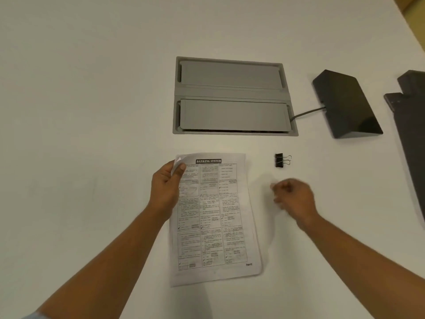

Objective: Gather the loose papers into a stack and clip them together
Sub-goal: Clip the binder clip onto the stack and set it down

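A stack of printed papers (213, 217), headed "BANKING SYSTEM", lies on the white table in front of me. My left hand (164, 192) grips the stack's upper left edge, thumb on top, and the top left corner curls up. A black binder clip (281, 160) with silver handles lies on the table to the right of the papers' top edge. My right hand (294, 199) hovers to the right of the stack, just below the clip and apart from it. Its fingers are loosely curled, blurred, and hold nothing.
A grey recessed cable hatch (232, 95) with two lids sits in the table beyond the papers. A dark wedge-shaped device (345, 104) with a cable lies at the right. Another dark object (409, 134) runs along the right edge.
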`<state>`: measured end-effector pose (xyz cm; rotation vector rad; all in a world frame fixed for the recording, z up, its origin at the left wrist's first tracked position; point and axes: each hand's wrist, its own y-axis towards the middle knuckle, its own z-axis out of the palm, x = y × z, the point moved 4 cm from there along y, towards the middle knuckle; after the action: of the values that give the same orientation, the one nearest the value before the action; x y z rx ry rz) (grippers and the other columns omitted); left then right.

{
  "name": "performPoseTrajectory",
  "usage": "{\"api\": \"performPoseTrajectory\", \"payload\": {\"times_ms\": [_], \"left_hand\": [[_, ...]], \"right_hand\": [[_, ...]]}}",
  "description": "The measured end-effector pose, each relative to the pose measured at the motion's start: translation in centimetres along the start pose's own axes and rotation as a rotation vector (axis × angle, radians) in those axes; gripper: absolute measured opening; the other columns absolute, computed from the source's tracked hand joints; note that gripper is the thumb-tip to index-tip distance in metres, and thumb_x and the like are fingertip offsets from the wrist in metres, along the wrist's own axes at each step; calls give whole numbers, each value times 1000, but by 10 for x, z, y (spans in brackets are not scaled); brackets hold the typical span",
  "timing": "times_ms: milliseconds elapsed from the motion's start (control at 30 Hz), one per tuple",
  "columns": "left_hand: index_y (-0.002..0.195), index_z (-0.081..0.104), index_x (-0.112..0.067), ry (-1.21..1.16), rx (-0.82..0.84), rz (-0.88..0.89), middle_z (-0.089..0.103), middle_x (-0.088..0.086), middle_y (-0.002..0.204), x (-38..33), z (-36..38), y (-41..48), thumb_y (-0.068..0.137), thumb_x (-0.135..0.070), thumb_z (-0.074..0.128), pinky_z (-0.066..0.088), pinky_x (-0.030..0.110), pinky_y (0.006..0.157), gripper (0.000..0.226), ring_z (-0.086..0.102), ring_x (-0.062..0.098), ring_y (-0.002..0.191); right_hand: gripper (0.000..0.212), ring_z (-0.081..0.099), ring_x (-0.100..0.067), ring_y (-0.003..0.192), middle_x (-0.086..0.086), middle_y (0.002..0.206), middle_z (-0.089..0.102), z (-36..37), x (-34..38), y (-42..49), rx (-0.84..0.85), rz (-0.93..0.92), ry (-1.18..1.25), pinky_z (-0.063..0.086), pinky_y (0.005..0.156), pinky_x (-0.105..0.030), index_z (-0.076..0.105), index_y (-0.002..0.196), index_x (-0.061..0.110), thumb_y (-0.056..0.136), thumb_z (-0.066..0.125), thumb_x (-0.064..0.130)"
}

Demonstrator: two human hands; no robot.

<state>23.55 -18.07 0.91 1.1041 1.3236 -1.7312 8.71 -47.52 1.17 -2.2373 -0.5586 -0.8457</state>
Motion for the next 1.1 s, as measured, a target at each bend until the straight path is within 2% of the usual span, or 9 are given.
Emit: {"api": "performPoseTrajectory", "payload": {"times_ms": [100, 167, 233, 367, 500, 767, 867, 933, 1100], "left_hand": [[105, 74, -12, -2, 13, -24, 80, 6, 93, 5, -2, 6, 100, -23, 58, 63, 34, 65, 20, 78, 27, 82], [106, 73, -5, -24, 15, -41, 79, 11, 95, 8, -4, 10, 99, -23, 60, 63, 36, 66, 24, 78, 31, 83], [105, 72, 0, -60, 19, -58, 79, 14, 95, 10, -4, 13, 97, -23, 62, 63, 37, 66, 26, 77, 33, 83], [99, 76, -7, -78, 11, -66, 80, 12, 93, 14, -5, 18, 96, -23, 64, 63, 38, 68, 20, 77, 32, 83], [98, 76, -7, -89, -2, -69, 80, 12, 94, 18, -9, 21, 96, -24, 65, 62, 36, 70, 20, 77, 31, 85], [95, 79, -16, -121, 12, -117, 80, 11, 97, 23, -15, 23, 96, -24, 65, 62, 39, 75, 17, 77, 31, 89], [95, 79, -15, -128, 0, -124, 80, 11, 98, 27, -21, 22, 96, -23, 65, 62, 44, 79, 16, 77, 32, 90], [99, 78, -12, -130, 5, -125, 79, 13, 100, 29, -22, 21, 96, -22, 65, 62, 45, 80, 18, 76, 33, 92], [102, 73, -2, -83, 22, -90, 72, 16, 105, 30, -24, 21, 97, -18, 63, 61, 43, 84, 20, 74, 30, 94]], "right_hand": [[12, 73, -30, 76, -9, 78, 74, -23, 22, 40, -219, -33, -23, 59, 77, -45, 64, 74, 23, 78, 75, 26], [25, 71, -31, 86, -9, 87, 74, -30, 31, 63, -257, -1, -106, 57, 84, -44, 60, 87, 22, 77, 76, 37], [34, 71, -30, 87, -11, 89, 73, -29, 33, 79, -184, 90, -134, 56, 76, -39, 57, 93, 19, 78, 76, 43], [15, 66, -26, 71, -18, 86, 74, -27, 39, 89, -67, 122, -79, 43, 51, -27, 64, 72, 15, 84, 74, 19], [16, 59, -25, 73, -13, 79, 69, -20, 51, 84, 33, 23, -122, 42, 54, -27, 67, 69, 14, 83, 74, 11], [7, 72, -16, 84, -8, 87, 79, 7, 101, 58, 394, -74, -124, 51, 64, -25, 75, 80, 11, 78, 81, 13], [23, 70, -16, 84, -7, 92, 76, 25, 121, 46, 470, -179, -130, 54, 69, -22, 77, 94, 13, 73, 85, 9], [34, 70, -11, 82, -1, 90, 76, 37, 133, 40, 507, -223, -183, 51, 60, -14, 77, 100, 17, 69, 88, 11], [37, 73, -3, 73, 8, 76, 76, 68, 166, 27, 570, -373, -323, 49, 57, -6, 76, 93, 19, 61, 94, 18]]}}
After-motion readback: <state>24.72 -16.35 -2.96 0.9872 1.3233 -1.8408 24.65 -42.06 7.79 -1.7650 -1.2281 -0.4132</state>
